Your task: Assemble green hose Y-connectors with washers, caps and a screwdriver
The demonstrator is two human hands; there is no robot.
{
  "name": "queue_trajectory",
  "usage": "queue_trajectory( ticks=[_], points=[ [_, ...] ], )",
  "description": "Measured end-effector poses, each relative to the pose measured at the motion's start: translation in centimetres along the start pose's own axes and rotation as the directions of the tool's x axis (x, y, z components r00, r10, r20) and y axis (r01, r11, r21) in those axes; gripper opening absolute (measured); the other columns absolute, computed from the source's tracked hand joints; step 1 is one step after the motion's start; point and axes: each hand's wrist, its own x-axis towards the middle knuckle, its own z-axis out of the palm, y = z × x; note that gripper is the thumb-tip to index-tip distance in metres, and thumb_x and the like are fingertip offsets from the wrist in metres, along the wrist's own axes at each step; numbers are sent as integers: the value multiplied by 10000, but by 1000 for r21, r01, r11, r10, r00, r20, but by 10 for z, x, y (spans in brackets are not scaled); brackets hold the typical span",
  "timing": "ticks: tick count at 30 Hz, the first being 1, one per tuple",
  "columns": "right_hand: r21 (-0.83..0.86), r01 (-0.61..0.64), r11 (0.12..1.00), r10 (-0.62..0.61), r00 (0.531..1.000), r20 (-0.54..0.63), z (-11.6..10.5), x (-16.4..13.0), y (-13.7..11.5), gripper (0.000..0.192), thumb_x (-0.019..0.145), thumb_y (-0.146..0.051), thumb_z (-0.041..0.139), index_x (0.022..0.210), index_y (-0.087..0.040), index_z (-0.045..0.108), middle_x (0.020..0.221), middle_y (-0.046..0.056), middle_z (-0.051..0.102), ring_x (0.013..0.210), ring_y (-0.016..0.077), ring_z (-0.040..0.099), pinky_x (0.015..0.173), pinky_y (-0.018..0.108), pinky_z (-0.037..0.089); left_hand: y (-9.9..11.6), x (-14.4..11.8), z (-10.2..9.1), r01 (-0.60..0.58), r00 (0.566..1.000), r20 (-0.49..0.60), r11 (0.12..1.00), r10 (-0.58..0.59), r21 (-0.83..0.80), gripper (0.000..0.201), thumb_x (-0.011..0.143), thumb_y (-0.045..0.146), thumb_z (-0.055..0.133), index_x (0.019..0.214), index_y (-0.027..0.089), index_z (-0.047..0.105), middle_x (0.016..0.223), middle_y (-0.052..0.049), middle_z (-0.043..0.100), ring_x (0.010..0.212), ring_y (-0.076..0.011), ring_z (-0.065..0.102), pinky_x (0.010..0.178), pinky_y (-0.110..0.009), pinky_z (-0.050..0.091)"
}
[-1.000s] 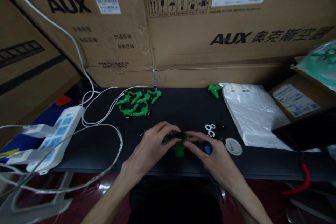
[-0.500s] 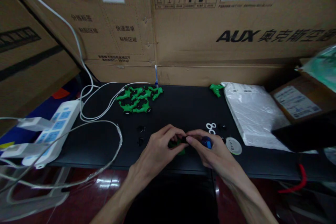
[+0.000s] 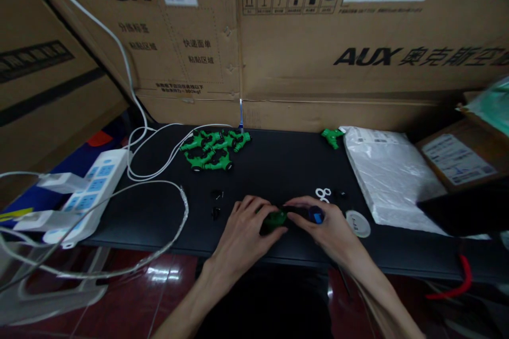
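My left hand [image 3: 248,225] is closed around a green plastic fitting [image 3: 277,218], held low over the front of the black table; its fingers cover much of the piece. My right hand [image 3: 324,225] is curled round a dark-blue handle with a bright blue end [image 3: 317,215], which looks like a screwdriver. A thin dark rod [image 3: 345,282] shows below the right wrist. The right thumb and forefinger come close to the fitting's right end, where something black is partly hidden. Small black parts [image 3: 216,213] lie left of my left hand, and white rings [image 3: 323,193] lie beyond my right.
Several green fittings with black parts [image 3: 212,161] are grouped at the back left. One green fitting [image 3: 331,137] lies beside a white plastic package [image 3: 392,180]. A round white disc [image 3: 358,223] sits right of my hand. A power strip [image 3: 89,196] and white cables occupy the left.
My fingers have shifted on the green fitting, and more of it shows between my hands. My right fingertips have drawn slightly away from the left ones. The view has turned a little.
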Motion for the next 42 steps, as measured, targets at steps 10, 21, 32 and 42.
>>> queue_trajectory(
  ticks=[10, 21, 32, 42],
  points=[
    [30, 21, 999, -23, 999, 50, 19, -13, 11, 179, 844, -312, 685, 982, -227, 759, 1048, 67, 795, 1016, 242, 739, 983, 430, 541, -15, -2, -5, 92, 994, 78, 950, -72, -297, 516, 851, 137, 712, 1324, 284, 567, 1320, -36, 684, 1208, -226, 658, 1089, -443, 500],
    [-112, 84, 990, -69, 989, 132, 25, -21, 13, 214, 922, -243, 590, 1058, -278, 752, 1073, 35, 803, 1035, 253, 759, 994, 423, 544, -26, -3, -5, 29, 998, 59, 928, -8, -371, 422, 893, 145, 689, 1280, 286, 597, 1375, -37, 671, 1283, -213, 636, 1129, -435, 487],
    [-453, 209, 866, -165, 977, 136, 29, -32, 15, 374, 929, -115, 521, 1189, -286, 729, 1206, 59, 773, 1040, 292, 768, 837, 428, 642, -42, -13, -32, 65, 971, -226, 996, -76, -57, 228, 976, 303, 654, 1198, 250, 653, 1198, -40, 711, 1135, -220, 666, 1030, -415, 534],
    [-360, 242, 901, -239, 970, 55, 34, -35, 21, 375, 928, -223, 633, 1295, -273, 693, 1288, 68, 735, 1117, 301, 740, 991, 487, 602, -94, -2, -64, 145, 988, -94, 920, -119, 364, 153, 947, 321, 680, 1061, 237, 738, 1063, -57, 714, 1013, -281, 585, 888, -426, 495]
  ],
)
